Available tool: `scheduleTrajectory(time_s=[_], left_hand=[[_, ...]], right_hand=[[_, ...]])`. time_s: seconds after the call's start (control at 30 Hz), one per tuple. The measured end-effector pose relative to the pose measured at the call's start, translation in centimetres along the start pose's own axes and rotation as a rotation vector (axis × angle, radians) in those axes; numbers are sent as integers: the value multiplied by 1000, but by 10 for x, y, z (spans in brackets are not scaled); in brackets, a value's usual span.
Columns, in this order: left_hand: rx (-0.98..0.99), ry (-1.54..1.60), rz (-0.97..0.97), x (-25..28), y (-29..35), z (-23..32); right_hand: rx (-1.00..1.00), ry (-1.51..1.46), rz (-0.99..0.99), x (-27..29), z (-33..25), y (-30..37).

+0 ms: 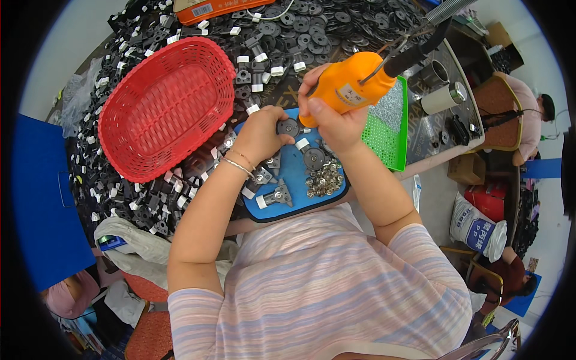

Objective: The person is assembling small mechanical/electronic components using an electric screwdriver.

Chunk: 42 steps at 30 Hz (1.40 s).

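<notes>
My right hand (339,123) is wrapped round an orange electric screwdriver (354,78) that hangs from a spring and cable. Its tip end points down toward a black round disc part (288,127), which my left hand (259,133) pinches over the blue tray (295,191). The screwdriver's bit is hidden, so I cannot tell if it touches the part. Below, on the tray, lie another black disc part (314,159), a pile of small metal pieces (324,179) and black assemblies with white ends (276,195).
A red woven basket (167,108) stands at the left among scattered black and white parts. Black discs (312,27) heap at the back. Right of my hand is a green tray (402,129) with small silvery pieces. Beyond it stands a cylindrical flask (443,99). Other people sit nearby.
</notes>
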<state>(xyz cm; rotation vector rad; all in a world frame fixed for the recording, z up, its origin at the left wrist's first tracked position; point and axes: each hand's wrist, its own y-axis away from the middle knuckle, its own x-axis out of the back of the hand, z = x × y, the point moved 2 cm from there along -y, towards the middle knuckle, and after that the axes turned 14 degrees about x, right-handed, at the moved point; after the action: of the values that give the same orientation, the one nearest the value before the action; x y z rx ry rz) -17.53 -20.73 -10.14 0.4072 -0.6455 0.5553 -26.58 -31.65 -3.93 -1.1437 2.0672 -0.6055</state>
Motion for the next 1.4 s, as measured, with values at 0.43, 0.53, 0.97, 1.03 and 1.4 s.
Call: scheduleTrajectory(time_s=[0.43, 0.53, 0.97, 1.03, 1.4], left_hand=[[-27, 52, -2, -4, -4, -5], [39, 15, -7, 3, 1, 7], [63, 0, 5, -1, 1, 0], [63, -8, 9, 1, 2, 2], [109, -44, 0, 0, 2, 7]], right_hand=[[-71, 47, -193, -5, 3, -2], [-123, -21, -162, 0, 6, -10], [142, 198, 227, 100, -51, -2], [155, 206, 238, 103, -49, 2], [171, 164, 198, 116, -33, 5]])
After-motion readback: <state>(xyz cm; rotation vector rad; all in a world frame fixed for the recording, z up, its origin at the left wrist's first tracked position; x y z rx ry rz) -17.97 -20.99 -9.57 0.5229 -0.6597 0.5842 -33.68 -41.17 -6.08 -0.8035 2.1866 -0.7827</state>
